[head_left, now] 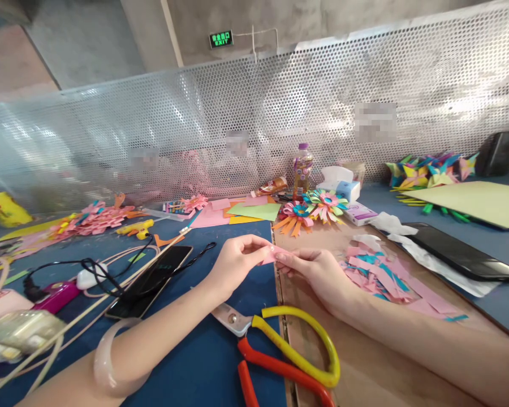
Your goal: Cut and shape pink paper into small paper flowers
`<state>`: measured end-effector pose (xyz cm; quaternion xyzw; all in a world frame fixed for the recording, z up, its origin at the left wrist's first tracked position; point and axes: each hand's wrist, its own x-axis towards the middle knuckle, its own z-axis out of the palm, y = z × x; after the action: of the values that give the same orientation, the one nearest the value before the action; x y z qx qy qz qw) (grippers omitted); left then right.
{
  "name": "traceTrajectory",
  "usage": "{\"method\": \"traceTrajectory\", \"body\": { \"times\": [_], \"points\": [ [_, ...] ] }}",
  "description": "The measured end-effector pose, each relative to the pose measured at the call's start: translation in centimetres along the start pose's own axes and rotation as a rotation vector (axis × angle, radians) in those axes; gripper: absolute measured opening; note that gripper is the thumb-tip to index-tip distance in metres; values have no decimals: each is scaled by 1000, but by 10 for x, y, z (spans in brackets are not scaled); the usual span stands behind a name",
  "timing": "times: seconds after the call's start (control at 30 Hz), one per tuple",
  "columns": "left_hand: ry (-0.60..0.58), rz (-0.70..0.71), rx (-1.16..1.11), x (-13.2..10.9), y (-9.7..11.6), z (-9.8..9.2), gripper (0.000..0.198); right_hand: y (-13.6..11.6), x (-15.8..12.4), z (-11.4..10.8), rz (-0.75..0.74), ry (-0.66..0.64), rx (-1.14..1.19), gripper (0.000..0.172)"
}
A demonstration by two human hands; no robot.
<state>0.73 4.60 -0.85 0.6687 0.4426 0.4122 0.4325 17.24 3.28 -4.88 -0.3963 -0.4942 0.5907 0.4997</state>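
Between my two hands, above the seam of the blue and brown surfaces, is a small pink paper strip [272,255]. My left hand [236,261] pinches its left end with thumb and finger. At the other end, my right hand [313,270] grips it the same way. My fingers cover much of the strip, so its full shape is hidden. Below the hands lie scissors [294,333] with one yellow and one red handle, their blades partly behind my left forearm. To the right of my right hand is a pile of pink and blue paper strips [379,271].
Finished paper flowers [324,204] and a drink bottle [303,172] stand at the back. Coloured paper sheets [254,211] lie left of them. A phone [152,280], cables and a yellow glue gun [136,228] are on the left. At right lies a black phone [462,251].
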Motion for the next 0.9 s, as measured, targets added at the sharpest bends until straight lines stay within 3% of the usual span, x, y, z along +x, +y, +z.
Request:
{"method": "traceTrajectory", "body": {
  "times": [0.17, 0.43, 0.9],
  "points": [
    [-4, 11, -2, 0, 0, 0, 16, 0, 1, 0, 5, 8, 12, 33],
    [36, 48, 102, 1, 0, 0, 15, 4, 6, -3, -15, -83, 180, 30],
    [54, 12, 70, -6, 3, 6, 20, 1, 2, 0, -10, -83, -52, 41]
  ]
}}
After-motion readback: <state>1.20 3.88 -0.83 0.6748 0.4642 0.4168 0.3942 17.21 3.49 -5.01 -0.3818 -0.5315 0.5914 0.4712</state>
